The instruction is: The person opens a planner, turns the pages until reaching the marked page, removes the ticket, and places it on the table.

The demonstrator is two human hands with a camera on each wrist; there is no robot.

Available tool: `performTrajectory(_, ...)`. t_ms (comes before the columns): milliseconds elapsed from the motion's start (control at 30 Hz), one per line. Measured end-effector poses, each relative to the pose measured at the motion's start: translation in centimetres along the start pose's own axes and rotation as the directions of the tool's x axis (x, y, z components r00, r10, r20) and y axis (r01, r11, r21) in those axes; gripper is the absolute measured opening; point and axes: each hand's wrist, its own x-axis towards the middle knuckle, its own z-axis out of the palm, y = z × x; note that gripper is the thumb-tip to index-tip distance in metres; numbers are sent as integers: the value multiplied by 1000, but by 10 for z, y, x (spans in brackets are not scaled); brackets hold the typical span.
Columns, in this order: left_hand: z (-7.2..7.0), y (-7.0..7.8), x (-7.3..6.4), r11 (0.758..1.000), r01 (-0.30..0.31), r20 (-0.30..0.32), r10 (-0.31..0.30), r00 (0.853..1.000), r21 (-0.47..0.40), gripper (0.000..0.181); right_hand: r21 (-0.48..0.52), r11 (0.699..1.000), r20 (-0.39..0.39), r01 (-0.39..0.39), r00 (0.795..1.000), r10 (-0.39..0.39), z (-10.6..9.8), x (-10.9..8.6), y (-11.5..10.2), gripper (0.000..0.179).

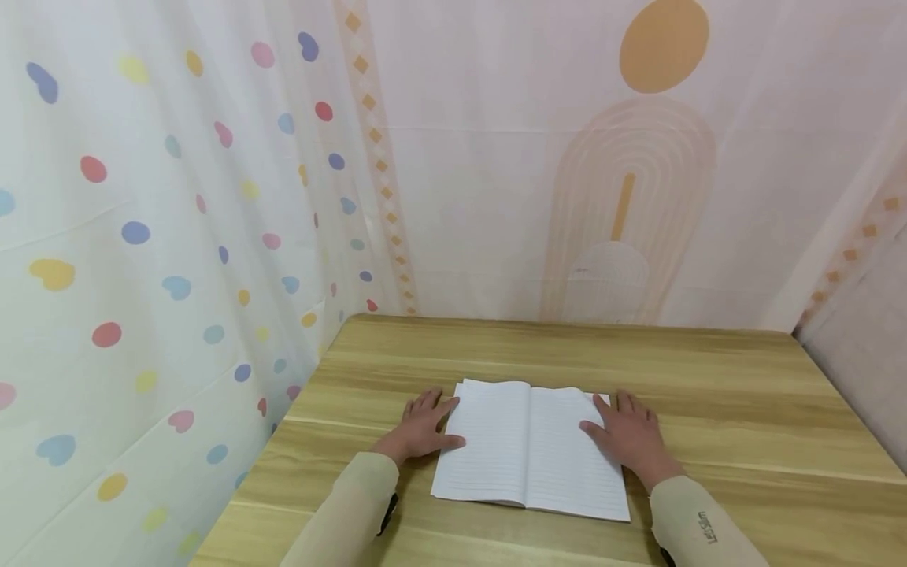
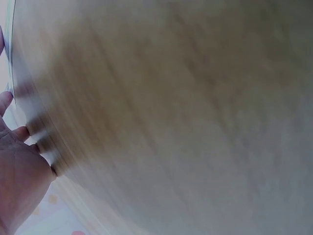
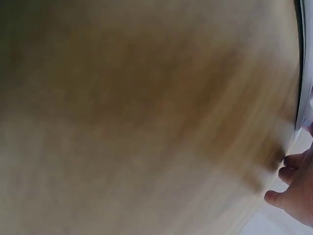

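An exercise book [image 1: 489, 449] with white ruled pages lies open flat on the wooden table, its centre fold running toward the person. At its left edge rests the left hand [image 1: 423, 427], with the thumb and a finger on the page margin and the other fingers spread on the wood. On the opposite side the right hand [image 1: 631, 433] lies with its thumb and a finger over the right page's edge. Both wrist views show mostly blurred tabletop, with the left hand [image 2: 22, 171] and the right hand [image 3: 296, 188] at the frame borders.
The wood-grain table [image 1: 567, 350] reaches back to a pale curtain [image 1: 468, 197] with an arch pattern. A dotted curtain [image 1: 163, 331] hangs along the left. A greyish surface [image 1: 868, 331] borders the table on the right.
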Motion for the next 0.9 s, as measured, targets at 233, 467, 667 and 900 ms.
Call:
performTrajectory(233,0,0,0,1000,-6,24,6,1000,2,82,-21,999,-116,48,992,-50,-4,2,-12,47)
performTrajectory(467,-1,1,-2,1000,-1,14,1,1000,-4,85,420,907,-75,-35,994,73,-24,13,-45,65)
performTrajectory(667,0,-1,0,1000,-15,11,15,1000,2,77,789,614,-9,9,1000,-2,-21,15,-81,68)
performTrajectory(900,2,2,5,996,21,-44,-25,999,-88,59,782,619,36,68,987,-154,5,8,-117,56)
